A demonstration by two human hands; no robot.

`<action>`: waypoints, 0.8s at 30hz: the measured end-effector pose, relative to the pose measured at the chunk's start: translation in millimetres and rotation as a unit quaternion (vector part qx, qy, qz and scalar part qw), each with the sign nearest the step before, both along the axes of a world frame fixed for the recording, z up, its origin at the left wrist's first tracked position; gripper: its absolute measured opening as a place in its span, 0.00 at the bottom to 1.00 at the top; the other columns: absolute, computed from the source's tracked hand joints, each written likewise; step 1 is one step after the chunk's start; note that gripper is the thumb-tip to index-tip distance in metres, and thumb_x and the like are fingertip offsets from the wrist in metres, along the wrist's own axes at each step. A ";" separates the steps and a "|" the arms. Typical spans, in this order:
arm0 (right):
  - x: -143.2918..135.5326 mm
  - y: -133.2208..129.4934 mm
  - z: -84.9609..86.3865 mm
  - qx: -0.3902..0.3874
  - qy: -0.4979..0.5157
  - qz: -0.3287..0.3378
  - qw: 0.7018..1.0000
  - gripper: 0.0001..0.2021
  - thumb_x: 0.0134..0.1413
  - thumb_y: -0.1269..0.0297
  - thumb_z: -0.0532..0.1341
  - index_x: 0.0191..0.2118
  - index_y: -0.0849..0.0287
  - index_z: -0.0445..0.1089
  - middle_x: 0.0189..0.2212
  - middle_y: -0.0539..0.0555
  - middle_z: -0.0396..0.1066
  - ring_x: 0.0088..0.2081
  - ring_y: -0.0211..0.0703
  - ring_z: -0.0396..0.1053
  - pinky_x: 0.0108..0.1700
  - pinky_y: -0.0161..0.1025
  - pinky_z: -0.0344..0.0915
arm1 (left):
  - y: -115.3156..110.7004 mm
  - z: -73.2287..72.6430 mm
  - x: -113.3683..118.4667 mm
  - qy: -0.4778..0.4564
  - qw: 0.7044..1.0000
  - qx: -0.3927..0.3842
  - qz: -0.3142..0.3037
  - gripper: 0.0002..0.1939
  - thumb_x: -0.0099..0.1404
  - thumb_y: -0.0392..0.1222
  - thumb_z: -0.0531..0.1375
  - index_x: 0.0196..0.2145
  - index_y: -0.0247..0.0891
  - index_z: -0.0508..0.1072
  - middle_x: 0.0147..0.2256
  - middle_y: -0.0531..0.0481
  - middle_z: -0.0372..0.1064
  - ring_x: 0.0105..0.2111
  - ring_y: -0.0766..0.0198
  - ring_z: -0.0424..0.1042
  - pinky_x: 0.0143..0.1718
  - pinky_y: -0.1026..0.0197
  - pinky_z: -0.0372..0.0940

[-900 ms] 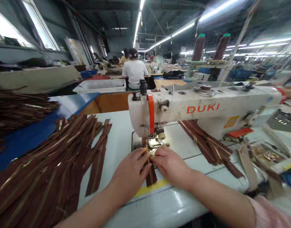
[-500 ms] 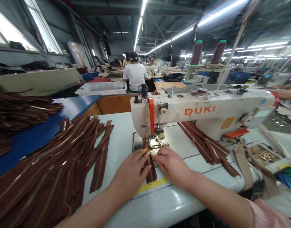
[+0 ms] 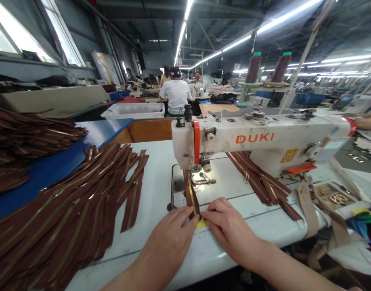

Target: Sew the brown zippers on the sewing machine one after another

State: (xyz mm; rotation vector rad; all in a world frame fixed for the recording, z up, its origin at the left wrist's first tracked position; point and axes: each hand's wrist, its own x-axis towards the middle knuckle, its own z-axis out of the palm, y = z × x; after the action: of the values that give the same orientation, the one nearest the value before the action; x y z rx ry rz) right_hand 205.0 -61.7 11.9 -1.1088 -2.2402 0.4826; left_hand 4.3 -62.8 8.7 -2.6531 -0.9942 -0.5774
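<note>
A brown metal-toothed zipper [image 3: 191, 197] runs lengthwise ahead from the left hand [image 3: 173, 233] pinching its near end — right hand [image 3: 230, 226] bunched just beside, its hold hard to tell.

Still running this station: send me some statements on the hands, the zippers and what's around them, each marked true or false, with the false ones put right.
1. The left hand and the right hand both have fingertips at the near end of a brown zipper strip. True.
2. That strip lies wholly clear of the sewing machine. False: it runs in under the machine.
3. The large zipper pile is on the right hand's side of the table. False: the pile is on the left hand's side.
4. The orange lettering on the machine reads DUKI. True.
5. Two thread cones with green tops stand beyond the machine. True.
6. The person in the white top faces the camera. False: their back is to it.
</note>
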 end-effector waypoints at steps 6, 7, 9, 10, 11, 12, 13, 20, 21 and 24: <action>0.9 -0.8 -1.4 -0.023 0.026 0.007 0.999 0.11 0.63 0.72 0.54 0.41 0.56 0.74 0.33 0.54 0.66 0.39 0.44 0.61 0.41 0.41 0.62 | 1.3 4.7 -2.9 0.007 1.000 -0.014 -0.019 0.17 0.67 0.30 0.48 0.48 0.37 0.71 0.45 0.42 0.71 0.46 0.57 0.70 0.46 0.53 0.70; 0.9 -0.6 -1.0 -0.025 0.029 0.009 0.999 0.12 0.62 0.72 0.54 0.42 0.56 0.74 0.33 0.54 0.66 0.39 0.44 0.61 0.41 0.41 0.62 | 1.7 5.3 -3.4 0.006 1.000 -0.013 -0.024 0.16 0.67 0.30 0.48 0.47 0.37 0.71 0.44 0.42 0.71 0.45 0.57 0.70 0.46 0.53 0.70; 0.7 0.2 -0.1 -0.030 0.033 0.013 0.999 0.12 0.62 0.73 0.55 0.43 0.55 0.74 0.33 0.53 0.66 0.39 0.44 0.61 0.41 0.41 0.62 | 2.5 6.4 -4.4 0.003 0.999 -0.012 -0.034 0.16 0.67 0.30 0.49 0.48 0.37 0.70 0.45 0.41 0.71 0.45 0.56 0.70 0.45 0.53 0.70; 0.7 0.6 0.2 -0.032 0.033 0.014 0.999 0.12 0.62 0.73 0.55 0.43 0.55 0.74 0.33 0.53 0.66 0.39 0.44 0.61 0.41 0.41 0.62 | 2.9 6.8 -4.9 0.002 0.999 -0.012 -0.038 0.16 0.67 0.31 0.49 0.48 0.37 0.70 0.45 0.41 0.71 0.46 0.56 0.70 0.45 0.52 0.70; 0.7 1.0 0.3 -0.033 0.031 0.016 0.999 0.12 0.61 0.73 0.55 0.43 0.55 0.74 0.33 0.53 0.66 0.39 0.44 0.60 0.41 0.41 0.62 | 3.1 7.4 -5.2 0.002 0.999 -0.012 -0.042 0.16 0.67 0.31 0.49 0.48 0.37 0.70 0.46 0.41 0.70 0.46 0.56 0.70 0.46 0.52 0.70; 0.8 1.4 0.1 -0.033 0.028 0.018 0.999 0.12 0.61 0.74 0.55 0.43 0.55 0.74 0.33 0.53 0.67 0.39 0.44 0.60 0.41 0.41 0.62 | 3.2 8.0 -5.4 0.003 0.999 -0.010 -0.044 0.16 0.67 0.31 0.49 0.48 0.37 0.70 0.46 0.40 0.70 0.46 0.56 0.70 0.46 0.52 0.70; 1.0 1.7 -0.2 -0.032 0.025 0.021 0.999 0.12 0.61 0.73 0.55 0.44 0.55 0.74 0.33 0.53 0.67 0.39 0.44 0.60 0.41 0.41 0.62 | 3.1 8.7 -5.6 0.006 0.999 -0.008 -0.047 0.16 0.67 0.31 0.49 0.48 0.36 0.70 0.46 0.40 0.70 0.47 0.56 0.70 0.46 0.52 0.70; 3.1 2.0 -1.8 0.000 0.009 0.036 0.999 0.12 0.62 0.72 0.55 0.45 0.56 0.73 0.33 0.54 0.67 0.39 0.44 0.61 0.42 0.41 0.62 | 1.4 8.7 -8.1 0.030 0.998 -0.017 -0.046 0.18 0.67 0.31 0.48 0.50 0.37 0.69 0.49 0.40 0.70 0.49 0.56 0.69 0.48 0.52 0.69; 3.3 1.8 -1.2 0.003 0.005 0.037 0.999 0.12 0.62 0.72 0.55 0.45 0.56 0.73 0.33 0.54 0.67 0.39 0.44 0.61 0.42 0.41 0.62 | 1.0 7.7 -9.3 0.029 0.998 -0.022 -0.046 0.18 0.67 0.31 0.48 0.51 0.38 0.69 0.49 0.39 0.69 0.50 0.56 0.68 0.49 0.51 0.69; 3.4 1.0 1.3 0.011 -0.010 0.039 0.999 0.11 0.63 0.71 0.54 0.43 0.57 0.73 0.32 0.54 0.66 0.39 0.44 0.61 0.42 0.41 0.62 | 0.2 6.0 -12.4 0.021 0.997 -0.040 -0.055 0.18 0.68 0.31 0.47 0.51 0.38 0.69 0.51 0.40 0.69 0.51 0.56 0.67 0.50 0.51 0.68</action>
State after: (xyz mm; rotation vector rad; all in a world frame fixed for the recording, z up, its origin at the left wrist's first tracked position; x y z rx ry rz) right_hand 208.4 -60.7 13.2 -1.0226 -2.3067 0.4784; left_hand -8.1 -62.6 14.7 -2.7914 -0.8822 -0.5122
